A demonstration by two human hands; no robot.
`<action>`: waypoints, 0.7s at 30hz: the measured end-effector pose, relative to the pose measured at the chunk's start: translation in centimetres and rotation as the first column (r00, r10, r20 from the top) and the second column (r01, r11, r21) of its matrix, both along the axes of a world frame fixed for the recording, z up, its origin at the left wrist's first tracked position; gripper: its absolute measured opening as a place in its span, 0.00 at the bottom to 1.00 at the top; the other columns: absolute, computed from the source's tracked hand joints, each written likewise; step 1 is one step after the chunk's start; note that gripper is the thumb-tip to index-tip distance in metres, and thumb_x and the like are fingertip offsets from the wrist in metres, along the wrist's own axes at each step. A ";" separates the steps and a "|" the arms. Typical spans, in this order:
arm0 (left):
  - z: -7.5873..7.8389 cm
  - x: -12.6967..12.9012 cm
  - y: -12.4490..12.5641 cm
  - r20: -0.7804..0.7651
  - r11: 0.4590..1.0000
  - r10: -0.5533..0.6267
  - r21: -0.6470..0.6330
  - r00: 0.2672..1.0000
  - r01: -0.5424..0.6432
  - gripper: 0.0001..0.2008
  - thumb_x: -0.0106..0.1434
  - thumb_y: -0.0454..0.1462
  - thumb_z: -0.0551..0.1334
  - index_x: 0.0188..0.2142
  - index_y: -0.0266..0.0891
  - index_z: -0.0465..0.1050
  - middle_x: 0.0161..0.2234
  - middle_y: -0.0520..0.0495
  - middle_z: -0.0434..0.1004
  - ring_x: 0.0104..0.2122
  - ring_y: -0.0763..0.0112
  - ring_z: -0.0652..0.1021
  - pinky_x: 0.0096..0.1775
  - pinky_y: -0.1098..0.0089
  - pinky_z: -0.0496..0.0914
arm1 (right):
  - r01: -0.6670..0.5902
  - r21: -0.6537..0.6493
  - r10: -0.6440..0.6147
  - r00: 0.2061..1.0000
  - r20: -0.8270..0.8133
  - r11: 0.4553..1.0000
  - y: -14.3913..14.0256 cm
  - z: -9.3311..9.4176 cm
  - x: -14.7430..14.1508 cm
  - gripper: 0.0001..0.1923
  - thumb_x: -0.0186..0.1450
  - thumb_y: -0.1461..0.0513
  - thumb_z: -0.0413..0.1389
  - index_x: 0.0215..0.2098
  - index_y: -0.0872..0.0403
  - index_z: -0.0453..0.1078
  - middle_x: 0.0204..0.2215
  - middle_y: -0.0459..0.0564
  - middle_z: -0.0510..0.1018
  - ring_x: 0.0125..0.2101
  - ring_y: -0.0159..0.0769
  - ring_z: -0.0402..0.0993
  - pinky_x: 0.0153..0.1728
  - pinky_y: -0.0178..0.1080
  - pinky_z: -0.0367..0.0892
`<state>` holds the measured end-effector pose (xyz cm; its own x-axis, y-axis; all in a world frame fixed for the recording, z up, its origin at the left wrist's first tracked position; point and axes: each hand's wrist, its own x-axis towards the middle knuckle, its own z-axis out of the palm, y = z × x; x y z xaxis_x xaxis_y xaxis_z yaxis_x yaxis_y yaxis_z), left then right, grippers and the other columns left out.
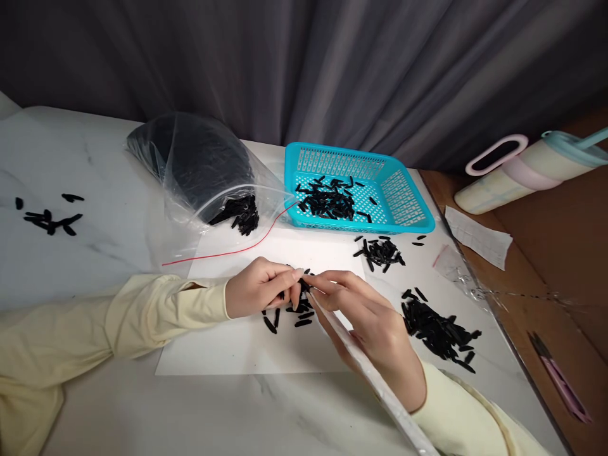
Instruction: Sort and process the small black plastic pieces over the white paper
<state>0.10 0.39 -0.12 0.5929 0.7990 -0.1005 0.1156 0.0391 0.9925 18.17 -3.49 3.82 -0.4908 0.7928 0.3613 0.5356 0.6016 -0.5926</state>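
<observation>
My left hand (263, 288) is closed over a white sheet (213, 351), thumb and forefinger pinched, with small black elongated pieces showing at its fingers. My right hand (365, 310) meets it fingertip to fingertip, its fingers closed at a small black piece mostly hidden between the hands. Across the right hand runs a long white strip (365, 373); whether that hand grips it, I cannot tell. Beneath the hands lie loose black pieces (304, 320) on the sheet.
Behind the hands stand a clear bag (190, 164) full of black pieces and a blue basket (399, 225) holding more. Black piles (441, 332) lie at right, others (52, 221) far left. Beyond the table edge are pink-handled snips (563, 386) and a tumbler (517, 177).
</observation>
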 end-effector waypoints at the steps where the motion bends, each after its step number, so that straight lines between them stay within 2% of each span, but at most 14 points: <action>1: 0.0 0.0 0.0 0.001 1.000 0.002 -0.009 1.000 -0.002 0.22 0.65 0.42 0.48 0.19 0.34 0.66 0.10 0.58 0.55 0.12 0.82 0.58 0.17 0.77 0.56 | -0.002 0.019 0.002 1.000 0.007 1.000 -0.1 -0.2 -0.1 0.09 0.64 0.71 0.47 0.32 0.55 0.66 0.37 0.55 0.77 0.39 0.39 0.72 0.35 0.40 0.69; 6: 0.0 0.1 0.0 0.009 1.000 0.001 -0.013 1.000 -0.001 0.22 0.66 0.42 0.48 0.19 0.35 0.65 0.10 0.58 0.55 0.12 0.81 0.59 0.18 0.77 0.57 | 0.024 0.150 -0.035 0.997 0.075 0.988 -0.4 -0.9 -0.6 0.11 0.64 0.72 0.46 0.37 0.55 0.68 0.39 0.57 0.77 0.40 0.42 0.72 0.34 0.42 0.69; 11: 0.0 0.2 0.0 0.020 1.000 0.004 -0.018 1.000 -0.004 0.22 0.66 0.43 0.48 0.20 0.35 0.65 0.10 0.58 0.55 0.12 0.81 0.58 0.18 0.77 0.57 | -0.017 0.250 -0.003 0.997 0.077 0.968 -0.3 -1.5 -0.7 0.12 0.63 0.73 0.47 0.41 0.58 0.67 0.41 0.61 0.77 0.41 0.45 0.72 0.37 0.46 0.71; 21: 0.0 0.1 0.0 0.014 1.000 0.014 -0.017 1.000 -0.014 0.20 0.65 0.42 0.48 0.20 0.35 0.64 0.10 0.59 0.54 0.12 0.81 0.57 0.18 0.77 0.55 | 0.015 0.134 0.004 0.990 -0.144 0.991 -0.1 -2.8 -0.7 0.12 0.61 0.75 0.50 0.41 0.56 0.65 0.41 0.57 0.76 0.40 0.40 0.71 0.38 0.42 0.71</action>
